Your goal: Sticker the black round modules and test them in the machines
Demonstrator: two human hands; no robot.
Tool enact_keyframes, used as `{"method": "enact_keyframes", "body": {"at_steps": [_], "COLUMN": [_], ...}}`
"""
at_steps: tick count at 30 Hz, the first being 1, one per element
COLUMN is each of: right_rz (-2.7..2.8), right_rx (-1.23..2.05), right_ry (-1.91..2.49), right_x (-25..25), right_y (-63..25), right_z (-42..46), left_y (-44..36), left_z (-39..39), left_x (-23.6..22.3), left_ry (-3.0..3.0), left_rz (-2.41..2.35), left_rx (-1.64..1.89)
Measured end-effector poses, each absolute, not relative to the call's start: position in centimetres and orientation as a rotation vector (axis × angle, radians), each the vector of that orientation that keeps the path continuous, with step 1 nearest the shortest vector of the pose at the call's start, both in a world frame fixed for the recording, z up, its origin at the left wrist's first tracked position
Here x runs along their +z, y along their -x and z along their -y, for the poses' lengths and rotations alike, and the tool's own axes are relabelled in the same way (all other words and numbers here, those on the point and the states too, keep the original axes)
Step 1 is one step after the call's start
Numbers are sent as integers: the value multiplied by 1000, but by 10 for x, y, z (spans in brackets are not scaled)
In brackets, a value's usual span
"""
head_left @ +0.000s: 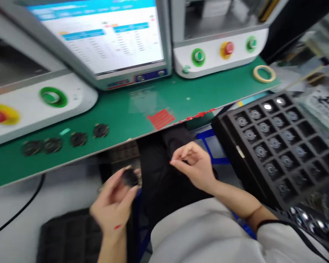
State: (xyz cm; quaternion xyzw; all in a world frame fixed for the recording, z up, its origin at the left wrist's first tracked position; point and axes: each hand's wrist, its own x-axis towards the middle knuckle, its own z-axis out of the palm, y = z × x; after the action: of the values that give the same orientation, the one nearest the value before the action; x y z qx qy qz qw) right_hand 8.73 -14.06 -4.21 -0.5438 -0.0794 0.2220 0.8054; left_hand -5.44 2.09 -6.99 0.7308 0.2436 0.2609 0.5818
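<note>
A pale grey sleeve [197, 233] fills the bottom of the head view, with both bare hands just beyond it. The left hand [113, 204] has its fingers curled around a dark round disc [130, 178], pinching it against the thumb. The right hand [194, 164] is half closed, thumb and forefinger close together; whether they pinch something tiny, I cannot tell. Right of those fingers sits a black compartment tray [235, 171] holding rows of round metal parts. Ahead of the left fingers, four dark discs [79, 139] lie in a row on a green bench mat [120, 113]. Beyond the fingers stand a monitor [98, 36] and a red stop button [228, 48], with a masking tape roll [264, 74] farther right on the mat.
</note>
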Motion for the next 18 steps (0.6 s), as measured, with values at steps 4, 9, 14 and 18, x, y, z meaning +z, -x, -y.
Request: {"method": "enact_keyframes", "body": {"at_steps": [4,9,14,18], "right_rz": [216,290,293,293], "right_rx": [575,718,767,785], "right_ry": [1148,1119,1145,1143], "right_x": [-21,-3,-1,1], "right_y": [-89,-89,-88,-88], "right_z": [143,149,146,142], "left_y": [15,2,11,11], "left_z": [-11,-4,-10,-13], "left_x": [-60,-44,-47,-44], "left_ry": [-1585,-1539,-1621,-1723], "left_rz": [-131,-20,22,49], "left_rx": [587,545,546,568]}}
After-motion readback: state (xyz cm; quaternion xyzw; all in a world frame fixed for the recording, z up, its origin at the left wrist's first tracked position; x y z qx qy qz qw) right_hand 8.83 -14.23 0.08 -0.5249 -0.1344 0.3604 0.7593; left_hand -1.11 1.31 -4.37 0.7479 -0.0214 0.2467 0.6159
